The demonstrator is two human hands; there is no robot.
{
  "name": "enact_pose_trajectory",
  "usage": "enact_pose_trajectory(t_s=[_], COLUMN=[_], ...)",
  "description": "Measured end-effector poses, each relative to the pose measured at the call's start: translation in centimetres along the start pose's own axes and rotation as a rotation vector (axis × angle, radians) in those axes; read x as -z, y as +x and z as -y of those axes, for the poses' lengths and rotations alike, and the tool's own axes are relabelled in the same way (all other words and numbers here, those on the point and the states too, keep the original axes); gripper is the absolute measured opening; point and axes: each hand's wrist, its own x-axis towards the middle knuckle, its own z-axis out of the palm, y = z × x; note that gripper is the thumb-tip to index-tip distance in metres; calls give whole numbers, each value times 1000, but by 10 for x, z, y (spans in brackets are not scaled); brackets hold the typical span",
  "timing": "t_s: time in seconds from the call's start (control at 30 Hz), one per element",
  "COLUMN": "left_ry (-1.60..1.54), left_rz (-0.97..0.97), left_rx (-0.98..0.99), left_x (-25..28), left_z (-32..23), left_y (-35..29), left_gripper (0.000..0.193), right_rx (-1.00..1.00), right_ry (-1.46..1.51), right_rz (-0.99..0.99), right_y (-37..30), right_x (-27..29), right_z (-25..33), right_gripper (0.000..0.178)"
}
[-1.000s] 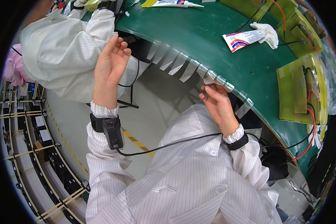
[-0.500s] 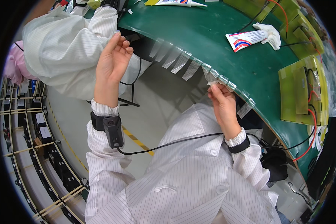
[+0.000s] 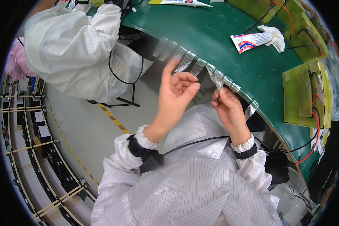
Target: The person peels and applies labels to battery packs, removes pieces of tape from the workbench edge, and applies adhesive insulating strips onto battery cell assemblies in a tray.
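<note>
Strips of clear tape (image 3: 198, 67) hang in a row from the front edge of the green-topped table (image 3: 252, 71). My right hand (image 3: 231, 109) is closed, its thumb and index finger pinching the free lower end of one tape strip (image 3: 216, 78); the strip's upper end still sticks to the edge. To the left, my left hand (image 3: 175, 92) is raised before the row. Its index finger stretches toward the strips, slightly blurred, while the other fingers curl loosely and the thumb stands apart. I see nothing held in it.
A white and red tube (image 3: 252, 40) lies on the table beside a crumpled white wipe (image 3: 277, 37). Yellow-green boxes (image 3: 305, 94) with red and black wires line the right side. A person in a white coat (image 3: 67, 49) sits at the left, near a shelf rack (image 3: 37, 147).
My left hand has come right and down, from beside the other person to the tape row. My right hand keeps its pinch, drawing the strip slightly downward.
</note>
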Motion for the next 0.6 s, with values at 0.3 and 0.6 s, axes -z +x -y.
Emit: enact_pose_trajectory(t_s=[0.3, 0.6], left_ry=[362, 462], left_rz=[-127, -153], left_rx=[-207, -220], left_x=[-30, -34], left_z=[42, 32], left_y=[7, 14], left_gripper=[85, 80], right_rx=[-52, -54], right_ry=[87, 104], right_rz=[31, 40], right_y=[-1, 0], right_x=[-2, 0], right_z=[7, 10], right_gripper=[7, 8])
